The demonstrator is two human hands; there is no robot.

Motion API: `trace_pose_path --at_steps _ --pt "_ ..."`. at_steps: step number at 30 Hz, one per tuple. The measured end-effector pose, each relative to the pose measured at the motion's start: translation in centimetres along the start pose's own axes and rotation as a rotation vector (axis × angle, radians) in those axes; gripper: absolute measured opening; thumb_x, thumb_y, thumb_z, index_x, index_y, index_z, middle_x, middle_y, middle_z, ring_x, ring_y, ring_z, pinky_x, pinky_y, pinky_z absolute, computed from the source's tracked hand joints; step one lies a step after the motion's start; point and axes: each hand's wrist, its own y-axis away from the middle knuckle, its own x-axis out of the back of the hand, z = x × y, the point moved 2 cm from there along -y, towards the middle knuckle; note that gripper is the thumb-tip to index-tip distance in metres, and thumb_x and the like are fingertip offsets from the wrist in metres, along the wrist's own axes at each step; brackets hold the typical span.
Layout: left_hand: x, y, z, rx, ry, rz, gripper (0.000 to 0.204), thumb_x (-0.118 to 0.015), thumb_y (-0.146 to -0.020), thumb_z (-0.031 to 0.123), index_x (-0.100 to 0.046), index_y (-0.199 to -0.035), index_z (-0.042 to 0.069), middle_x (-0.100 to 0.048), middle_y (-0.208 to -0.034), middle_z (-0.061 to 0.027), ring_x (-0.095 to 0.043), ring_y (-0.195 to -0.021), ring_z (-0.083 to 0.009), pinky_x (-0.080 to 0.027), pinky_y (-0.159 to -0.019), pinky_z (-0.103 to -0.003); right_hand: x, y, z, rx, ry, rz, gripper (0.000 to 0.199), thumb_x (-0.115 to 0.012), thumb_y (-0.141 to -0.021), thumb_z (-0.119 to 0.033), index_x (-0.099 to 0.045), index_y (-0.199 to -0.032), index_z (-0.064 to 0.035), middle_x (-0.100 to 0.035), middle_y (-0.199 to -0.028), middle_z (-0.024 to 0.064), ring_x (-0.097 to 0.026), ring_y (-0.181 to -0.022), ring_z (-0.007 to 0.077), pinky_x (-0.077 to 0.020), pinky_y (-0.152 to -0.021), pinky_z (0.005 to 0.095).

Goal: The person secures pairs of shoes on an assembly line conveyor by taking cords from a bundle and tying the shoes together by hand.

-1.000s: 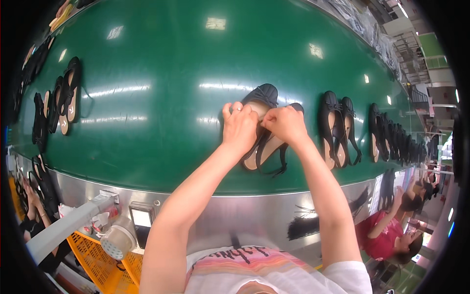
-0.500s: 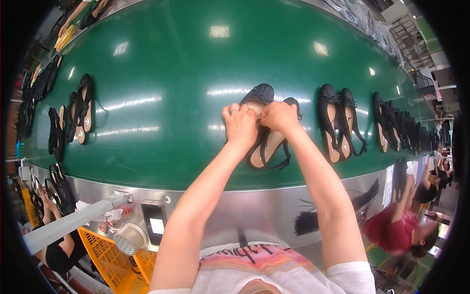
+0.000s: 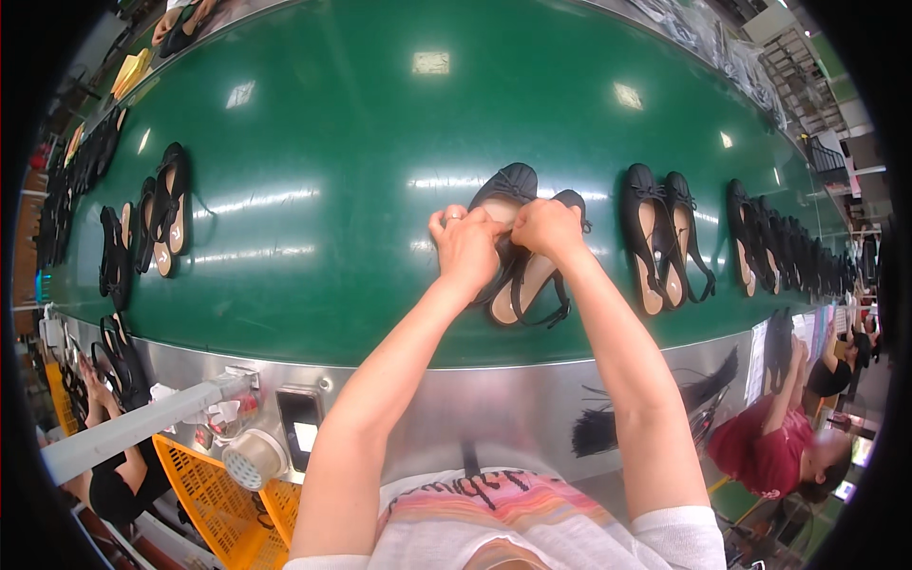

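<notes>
Both my hands are closed on a black slingback flat [image 3: 514,179] with a bow at its toe and a beige insole, toe pointing away from me. My left hand [image 3: 467,251] wraps the left side of the shoe, fingertips at its opening. On the opening's right edge, my right hand [image 3: 545,229] pinches with thumb and fingers; the exact spot is partly hidden. Its mate, another black slingback flat [image 3: 518,296], lies on the green table just right, partly under my right wrist, its thin strap looped toward me.
To the right stands a pair of black flats [image 3: 650,228], with a long row of shoes beyond. More flats [image 3: 171,209] lie at left. Along the near metal edge [image 3: 475,418] are a phone [image 3: 300,427], a grey bar [image 3: 142,432] and black straps [image 3: 655,408]; a yellow crate [image 3: 204,503] stands below.
My hands stay on the same shoe, fingers shifted slightly at its opening. The whole view has moved a little. At the far upper left, another person's hand and shoe have changed position.
</notes>
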Motion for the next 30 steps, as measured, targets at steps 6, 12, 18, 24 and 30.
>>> trace_pose_path --at_steps 6,12,18,24,30 --pt "-0.6 -0.1 0.5 0.01 0.006 -0.082 0.022 -0.059 -0.074 0.003 -0.072 -0.081 0.019 -0.06 -0.086 0.0044 -0.046 -0.098 -0.0235 -0.021 -0.094 -0.044 -0.1 0.0 0.7 -0.017 0.009 0.009 0.016 -0.063 -0.072 -0.024 -0.07 -0.081 -0.013 -0.068 -0.083 0.0092 -0.063 -0.087 0.0248 -0.0368 -0.076 0.0371" --pt "-1.1 -0.7 1.4 -0.006 -0.044 -0.017 0.025 -0.056 -0.075 0.0 -0.07 -0.085 0.019 -0.059 -0.088 0.0032 -0.046 -0.101 -0.0236 -0.021 -0.095 -0.045 0.3 -0.1 1.7 0.02 0.025 0.085 0.019 -0.06 -0.074 -0.027 -0.07 -0.079 -0.0113 -0.068 -0.083 0.0106 -0.063 -0.086 0.0257 -0.038 -0.076 0.0384" --pt "1.8 -0.1 -0.5 0.114 -0.232 -0.072 0.014 -0.059 -0.064 0.009 -0.067 -0.072 0.017 -0.062 -0.073 -0.0089 -0.056 -0.077 -0.0307 -0.038 -0.07 -0.045 -2.7 -1.5 -1.0 0.193 0.145 0.132 0.043 -0.057 -0.076 -0.048 -0.069 -0.078 -0.0069 -0.067 -0.082 0.0164 -0.066 -0.074 0.0321 -0.0493 -0.062 0.0472" --pt "-2.6 0.2 2.0 0.044 -0.136 -0.018 0.009 -0.066 -0.064 0.02 -0.069 -0.072 0.018 -0.062 -0.095 -0.0073 -0.05 -0.102 -0.0302 -0.03 -0.098 -0.05 -2.5 -0.5 4.6 0.267 -0.068 0.238 0.038 -0.07 -0.071 -0.041 -0.065 -0.068 -0.0036 -0.061 -0.06 0.0154 -0.057 -0.053 0.0301 -0.0425 -0.051 0.0415" --pt "-1.2 -0.6 2.6 0.126 -0.091 -0.134 0.01 -0.064 -0.07 0.019 -0.071 -0.078 0.02 -0.057 -0.103 -0.0052 -0.04 -0.119 -0.0309 -0.017 -0.108 -0.05 -1.4 -1.3 4.1 0.201 -0.09 0.181 0.022 -0.075 -0.064 -0.025 -0.069 -0.077 -0.0082 -0.067 -0.076 0.0117 -0.064 -0.074 0.028 -0.0476 -0.07 0.0391"
